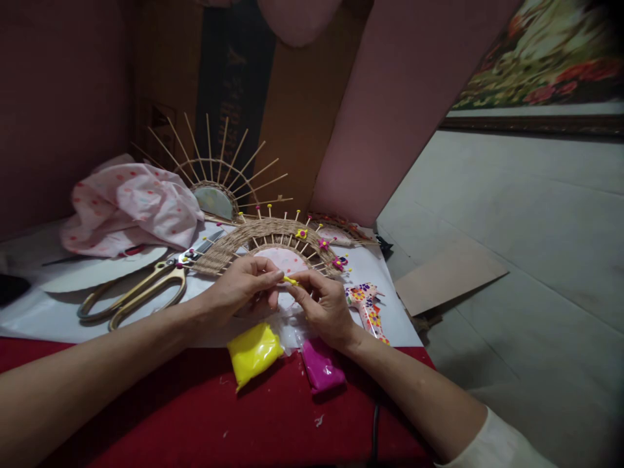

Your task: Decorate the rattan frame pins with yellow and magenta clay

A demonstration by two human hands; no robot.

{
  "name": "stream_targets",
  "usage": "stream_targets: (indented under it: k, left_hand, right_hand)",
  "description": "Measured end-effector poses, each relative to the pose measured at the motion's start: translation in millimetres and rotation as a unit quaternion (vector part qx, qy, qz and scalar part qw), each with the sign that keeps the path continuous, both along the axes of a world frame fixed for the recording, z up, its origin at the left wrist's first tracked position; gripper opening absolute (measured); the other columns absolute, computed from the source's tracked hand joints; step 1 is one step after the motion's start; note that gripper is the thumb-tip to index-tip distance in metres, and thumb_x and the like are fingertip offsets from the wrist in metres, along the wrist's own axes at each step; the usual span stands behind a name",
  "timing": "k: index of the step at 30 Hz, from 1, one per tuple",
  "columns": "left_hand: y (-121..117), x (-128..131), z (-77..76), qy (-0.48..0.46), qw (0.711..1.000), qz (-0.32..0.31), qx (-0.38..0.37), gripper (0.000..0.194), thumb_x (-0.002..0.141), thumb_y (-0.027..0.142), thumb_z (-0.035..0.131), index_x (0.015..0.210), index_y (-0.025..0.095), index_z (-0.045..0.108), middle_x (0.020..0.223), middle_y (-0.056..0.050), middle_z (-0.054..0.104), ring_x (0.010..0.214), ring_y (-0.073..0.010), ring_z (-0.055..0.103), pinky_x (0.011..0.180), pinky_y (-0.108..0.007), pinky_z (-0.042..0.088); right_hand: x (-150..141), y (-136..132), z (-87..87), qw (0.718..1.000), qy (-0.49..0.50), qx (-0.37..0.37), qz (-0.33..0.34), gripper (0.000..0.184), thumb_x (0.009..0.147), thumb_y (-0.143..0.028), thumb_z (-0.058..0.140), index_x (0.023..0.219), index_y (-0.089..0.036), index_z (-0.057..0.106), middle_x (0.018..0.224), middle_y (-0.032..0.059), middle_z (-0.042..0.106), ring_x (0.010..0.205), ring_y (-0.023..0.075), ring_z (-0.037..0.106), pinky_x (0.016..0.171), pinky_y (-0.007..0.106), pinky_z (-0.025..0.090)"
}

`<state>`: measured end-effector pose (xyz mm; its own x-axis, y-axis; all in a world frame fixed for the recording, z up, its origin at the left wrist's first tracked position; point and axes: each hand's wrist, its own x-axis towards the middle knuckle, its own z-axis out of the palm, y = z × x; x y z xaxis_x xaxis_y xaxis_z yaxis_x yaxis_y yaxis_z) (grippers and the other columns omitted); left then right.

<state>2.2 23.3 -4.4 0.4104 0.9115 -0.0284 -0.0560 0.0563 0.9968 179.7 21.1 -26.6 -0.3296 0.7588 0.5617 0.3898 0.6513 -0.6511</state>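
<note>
A small piece of yellow modelling clay (291,281) is pinched between the fingertips of my left hand (246,283) and my right hand (325,309), which meet at the centre. Just behind them stands a woven, fan-shaped twine piece (225,246) with a dotted cloth half-circle (280,259). Its stick ends carry yellow and pink balls, and a yellow flower (302,234) and pink flowers sit on the weave. Below my hands lie a bag of yellow clay (254,354) and a bag of magenta clay (322,365).
Large scissors (168,283) lie left, near crumpled dotted cloth (131,208). A flower-patterned glue gun (369,305) is at right. Behind stands a bare-stick fan frame (214,200) against a cardboard box (166,84). White sheeting (400,325) covers part of the red tabletop (195,416).
</note>
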Motion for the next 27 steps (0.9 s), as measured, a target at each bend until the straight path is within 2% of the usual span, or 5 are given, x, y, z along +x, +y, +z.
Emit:
stream_targets:
  k: [4,7,15,21,27]
  left_hand:
    - [0.1,-0.6,-2.5,0.011,1.0,0.004,-0.003,0.031,0.081,0.043,0.059,0.072,0.014,0.058,0.057,-0.001,0.064,0.032,-0.0035,0.037,0.03,-0.015,0.021]
    - [0.7,0.2,-4.1,0.005,1.0,0.008,-0.009,0.039,0.083,0.047,0.055,0.067,0.012,0.06,0.054,-0.002,0.062,0.032,-0.0033,0.036,0.031,-0.016,0.021]
    - [1.0,-0.8,-2.5,-0.045,0.998,-0.009,-0.046,0.029,0.082,0.035,0.059,0.063,0.012,0.058,0.047,0.0,0.058,0.032,-0.0035,0.038,0.031,-0.015,0.022]
    - [0.1,1.0,-2.3,-0.059,0.997,0.0,-0.04,0.037,0.085,0.045,0.052,0.078,0.011,0.065,0.062,-0.007,0.067,0.037,-0.0066,0.046,0.035,-0.018,0.03]
    - [4.0,-2.0,-4.2,-0.011,1.0,0.006,-0.015,0.034,0.083,0.038,0.057,0.061,0.012,0.062,0.042,0.0,0.054,0.033,-0.0044,0.039,0.032,-0.015,0.023]
  right_hand:
    - [0.0,0.1,0.4,1.0,0.005,-0.003,0.001,0.013,0.085,-0.026,0.058,0.088,-0.016,0.065,0.071,0.0015,0.063,0.061,0.011,0.052,0.055,0.024,0.04]
    - [0.4,0.7,0.4,1.0,0.001,-0.003,0.002,0.013,0.085,-0.026,0.058,0.088,-0.016,0.066,0.072,0.0017,0.063,0.062,0.0113,0.053,0.055,0.024,0.04]
    - [0.2,-0.1,1.1,1.0,-0.002,0.003,-0.004,0.014,0.085,-0.029,0.058,0.087,-0.017,0.066,0.07,0.0019,0.063,0.061,0.0116,0.053,0.054,0.024,0.041]
    - [0.7,0.5,1.2,1.0,-0.002,0.013,-0.02,0.012,0.086,-0.023,0.056,0.087,-0.017,0.066,0.071,0.0019,0.063,0.062,0.0119,0.054,0.055,0.024,0.041]
    - [1.1,0.4,2.2,0.999,-0.006,0.02,-0.03,0.011,0.085,-0.023,0.057,0.084,-0.017,0.066,0.072,0.0023,0.065,0.06,0.0119,0.055,0.054,0.024,0.041]
